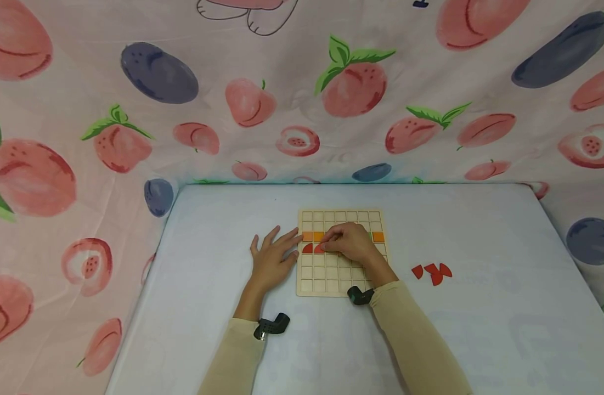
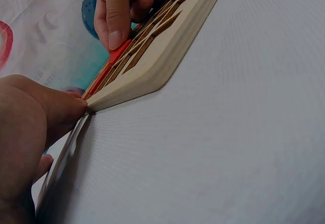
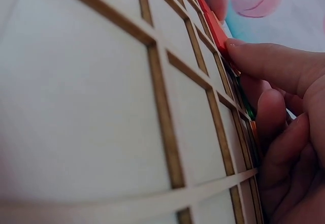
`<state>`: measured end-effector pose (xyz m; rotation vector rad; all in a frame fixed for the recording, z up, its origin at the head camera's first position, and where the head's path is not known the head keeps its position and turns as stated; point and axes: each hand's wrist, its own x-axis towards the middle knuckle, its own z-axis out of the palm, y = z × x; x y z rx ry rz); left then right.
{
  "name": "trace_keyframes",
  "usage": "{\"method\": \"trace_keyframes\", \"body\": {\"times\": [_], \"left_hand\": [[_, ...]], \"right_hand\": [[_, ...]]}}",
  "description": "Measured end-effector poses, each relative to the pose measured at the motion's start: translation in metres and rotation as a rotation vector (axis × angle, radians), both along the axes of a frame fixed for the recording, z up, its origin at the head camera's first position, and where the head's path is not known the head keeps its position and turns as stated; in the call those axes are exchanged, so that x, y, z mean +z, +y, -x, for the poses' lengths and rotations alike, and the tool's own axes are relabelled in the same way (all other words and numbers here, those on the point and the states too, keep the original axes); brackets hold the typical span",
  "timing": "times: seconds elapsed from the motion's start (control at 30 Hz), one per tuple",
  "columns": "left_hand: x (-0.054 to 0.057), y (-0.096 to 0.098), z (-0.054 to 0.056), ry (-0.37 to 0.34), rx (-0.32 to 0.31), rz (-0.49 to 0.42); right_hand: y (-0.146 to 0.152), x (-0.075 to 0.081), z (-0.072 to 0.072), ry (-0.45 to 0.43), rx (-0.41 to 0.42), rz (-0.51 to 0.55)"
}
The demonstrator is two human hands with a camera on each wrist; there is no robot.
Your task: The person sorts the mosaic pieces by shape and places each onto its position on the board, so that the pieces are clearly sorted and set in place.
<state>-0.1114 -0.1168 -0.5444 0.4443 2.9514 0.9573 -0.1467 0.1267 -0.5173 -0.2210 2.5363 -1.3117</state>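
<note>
A wooden grid board (image 1: pixel 326 286) lies on the table, with orange squares (image 1: pixel 308 236) and a red quarter-circle piece (image 1: pixel 308 249) set in its cells. My right hand (image 1: pixel 352 242) is over the board, thumb and index finger pinching another red quarter-circle piece (image 3: pixel 217 33) at the second cell of the row below the orange squares. In the left wrist view that piece (image 2: pixel 120 52) shows tilted under the thumb. Fingers spread, my left hand (image 1: pixel 272 264) rests beside the board, its fingertips at the left edge. Part of the orange row is hidden behind the right hand.
Several loose red quarter-circle pieces (image 1: pixel 434 269) lie on the white table (image 1: pixel 499 241) to the right of the board. A fruit-print cloth (image 1: pixel 292 104) hangs behind and beside the table. Each wrist carries a black camera mount (image 1: pixel 272 326).
</note>
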Motion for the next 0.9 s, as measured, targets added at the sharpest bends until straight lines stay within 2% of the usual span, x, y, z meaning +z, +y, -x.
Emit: {"method": "trace_keyframes", "body": {"times": [0.33, 0.9], "left_hand": [[0.0002, -0.0002, -0.0006, -0.007, 0.003, 0.004], [0.0012, 0.0003, -0.0008, -0.002, 0.003, -0.005]], "right_hand": [[-0.001, -0.0007, 0.0, 0.022, -0.004, -0.027], [0.0028, -0.0023, 0.0034, -0.018, 0.04, -0.027]]}}
